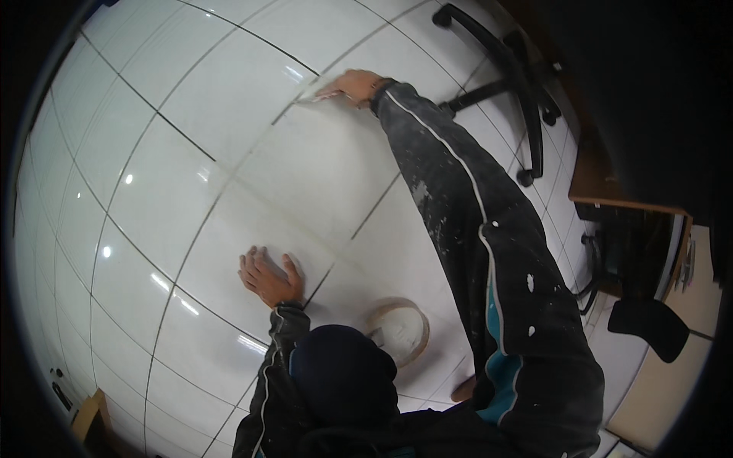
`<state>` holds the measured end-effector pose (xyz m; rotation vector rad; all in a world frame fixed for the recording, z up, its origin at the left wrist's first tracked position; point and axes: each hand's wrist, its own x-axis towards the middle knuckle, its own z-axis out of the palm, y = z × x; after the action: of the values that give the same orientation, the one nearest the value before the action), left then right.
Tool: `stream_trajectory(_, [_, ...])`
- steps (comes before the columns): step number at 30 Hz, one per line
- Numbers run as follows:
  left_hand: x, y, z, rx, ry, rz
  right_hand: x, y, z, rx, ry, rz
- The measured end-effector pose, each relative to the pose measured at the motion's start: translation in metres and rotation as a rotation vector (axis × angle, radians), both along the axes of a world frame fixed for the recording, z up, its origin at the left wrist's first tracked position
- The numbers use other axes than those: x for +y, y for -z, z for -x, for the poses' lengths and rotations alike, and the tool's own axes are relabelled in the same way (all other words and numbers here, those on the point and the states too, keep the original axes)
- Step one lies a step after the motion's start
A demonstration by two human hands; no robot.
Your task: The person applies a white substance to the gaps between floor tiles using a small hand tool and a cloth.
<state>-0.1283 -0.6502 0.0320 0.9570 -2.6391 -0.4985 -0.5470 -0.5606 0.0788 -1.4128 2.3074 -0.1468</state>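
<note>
While my left hand [269,276] lay flat and spread on the sheet [305,183], my right hand [353,84] pressed its far corner, empty; tape roll [400,330] unused, taping seemingly outstanding.

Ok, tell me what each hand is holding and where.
Neither grips anything. The left hand lies flat on the pale sheet covering the tiled floor; the right hand presses its far corner.

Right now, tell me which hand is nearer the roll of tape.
Left. The left hand lies flat on the floor just left of the roll of tape; the right hand reaches far beyond it.
</note>
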Motion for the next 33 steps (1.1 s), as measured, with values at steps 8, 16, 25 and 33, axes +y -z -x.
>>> stream_trajectory(8, [0.008,0.007,0.002,0.044,0.032,0.057,0.124,0.012,-0.037,-0.039,-0.089,-0.112])
stream_trajectory(16, [0.006,0.008,-0.002,0.062,0.023,0.092,0.298,-0.004,-0.130,-0.185,0.006,-0.238])
stream_trajectory(25, [0.004,0.007,-0.002,0.092,0.006,0.033,0.117,-0.004,-0.009,0.170,0.282,0.146])
stream_trajectory(33, [-0.003,0.010,-0.001,0.053,0.036,-0.049,-0.065,0.023,0.028,0.297,0.542,-0.171])
